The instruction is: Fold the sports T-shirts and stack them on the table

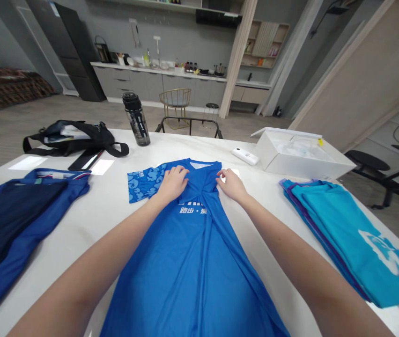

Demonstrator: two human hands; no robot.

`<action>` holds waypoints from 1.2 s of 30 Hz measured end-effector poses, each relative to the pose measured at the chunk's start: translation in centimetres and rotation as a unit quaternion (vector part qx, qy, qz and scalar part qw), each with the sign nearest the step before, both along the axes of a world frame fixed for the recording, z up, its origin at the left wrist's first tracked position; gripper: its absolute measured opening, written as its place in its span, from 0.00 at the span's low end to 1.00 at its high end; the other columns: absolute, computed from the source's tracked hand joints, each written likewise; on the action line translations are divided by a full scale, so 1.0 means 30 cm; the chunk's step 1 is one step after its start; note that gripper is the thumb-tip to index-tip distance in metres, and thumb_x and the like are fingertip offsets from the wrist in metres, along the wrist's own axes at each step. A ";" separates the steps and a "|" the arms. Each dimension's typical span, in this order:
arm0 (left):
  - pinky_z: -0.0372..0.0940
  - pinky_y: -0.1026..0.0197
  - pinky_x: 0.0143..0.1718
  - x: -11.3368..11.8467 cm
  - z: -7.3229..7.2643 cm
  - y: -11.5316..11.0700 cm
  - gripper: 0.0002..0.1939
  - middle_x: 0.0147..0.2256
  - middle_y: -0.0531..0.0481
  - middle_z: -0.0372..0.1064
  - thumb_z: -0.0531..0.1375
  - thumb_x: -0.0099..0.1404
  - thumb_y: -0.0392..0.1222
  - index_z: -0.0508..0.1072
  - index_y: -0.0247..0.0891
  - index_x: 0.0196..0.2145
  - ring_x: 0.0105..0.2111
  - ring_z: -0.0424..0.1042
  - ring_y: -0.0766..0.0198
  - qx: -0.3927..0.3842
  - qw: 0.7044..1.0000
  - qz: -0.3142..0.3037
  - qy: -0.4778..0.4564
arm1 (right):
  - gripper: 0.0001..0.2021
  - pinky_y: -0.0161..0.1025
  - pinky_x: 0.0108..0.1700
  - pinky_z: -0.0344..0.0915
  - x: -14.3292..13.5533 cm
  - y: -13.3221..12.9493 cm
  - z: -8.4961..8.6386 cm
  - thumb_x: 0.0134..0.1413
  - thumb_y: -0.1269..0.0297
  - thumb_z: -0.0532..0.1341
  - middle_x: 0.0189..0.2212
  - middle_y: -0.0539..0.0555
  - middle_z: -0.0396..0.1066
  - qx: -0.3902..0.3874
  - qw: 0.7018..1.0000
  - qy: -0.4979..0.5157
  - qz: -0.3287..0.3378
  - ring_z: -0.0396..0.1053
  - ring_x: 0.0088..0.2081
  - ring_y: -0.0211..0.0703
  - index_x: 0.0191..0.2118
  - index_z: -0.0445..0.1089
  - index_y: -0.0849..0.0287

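A blue short-sleeved T-shirt point(185, 248) with white lettering lies on the white table, its collar at the far end and its hem toward me. The patterned left sleeve is spread out flat; along the right side the fabric is folded inward and creased over the chest. My left hand point(174, 182) rests on the upper chest beside that sleeve, fingers bent and closed on the cloth. At the right shoulder edge, my right hand point(232, 186) has its fingertips curled together against the fabric. What lies under both sets of fingertips is partly hidden.
Folded dark blue clothes point(17, 210) lie left, folded turquoise and purple clothes point(354, 234) right. Toward the back stand a black bag point(76, 135), a phone point(85, 159), a water bottle point(136, 120), a white handheld device point(245, 156) and an open white box point(301, 157). A chair point(188, 120) stands beyond.
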State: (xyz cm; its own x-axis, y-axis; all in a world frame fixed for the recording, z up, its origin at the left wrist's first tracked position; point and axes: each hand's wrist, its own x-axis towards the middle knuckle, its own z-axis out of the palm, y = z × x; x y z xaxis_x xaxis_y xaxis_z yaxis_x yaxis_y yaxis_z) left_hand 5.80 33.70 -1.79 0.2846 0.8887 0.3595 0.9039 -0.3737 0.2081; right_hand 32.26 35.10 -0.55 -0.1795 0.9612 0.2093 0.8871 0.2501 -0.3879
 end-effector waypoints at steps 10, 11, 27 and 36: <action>0.58 0.54 0.50 0.197 0.021 -0.349 0.14 0.48 0.45 0.71 0.54 0.72 0.38 0.73 0.43 0.53 0.49 0.67 0.56 -0.051 0.956 -0.277 0.075 | 0.05 0.38 0.39 0.64 0.139 -0.776 -0.015 0.63 0.62 0.62 0.32 0.49 0.71 -0.102 0.989 0.072 0.081 0.70 0.33 0.41 0.41 0.75 0.53; 0.58 0.54 0.50 0.213 0.017 -0.376 0.14 0.47 0.45 0.71 0.54 0.72 0.38 0.73 0.43 0.52 0.48 0.68 0.56 -0.054 0.953 -0.288 0.082 | 0.06 0.38 0.40 0.64 0.138 -0.825 -0.020 0.63 0.61 0.61 0.34 0.50 0.71 -0.100 0.991 0.056 0.069 0.70 0.34 0.42 0.42 0.75 0.53; 0.54 0.53 0.52 0.417 0.014 -0.632 0.14 0.49 0.44 0.73 0.52 0.74 0.38 0.75 0.41 0.50 0.51 0.68 0.56 -0.027 0.939 -0.327 0.102 | 0.14 0.45 0.42 0.60 0.160 -1.098 0.013 0.65 0.68 0.55 0.45 0.60 0.72 -0.003 0.979 -0.153 -0.134 0.70 0.46 0.54 0.54 0.69 0.55; 0.57 0.55 0.44 0.514 0.005 -0.690 0.13 0.41 0.42 0.72 0.51 0.73 0.36 0.75 0.40 0.45 0.45 0.69 0.55 -0.012 0.922 -0.356 0.149 | 0.06 0.48 0.41 0.58 0.279 -1.354 -0.034 0.62 0.66 0.57 0.35 0.58 0.74 0.017 0.973 -0.131 -0.189 0.70 0.40 0.54 0.36 0.71 0.53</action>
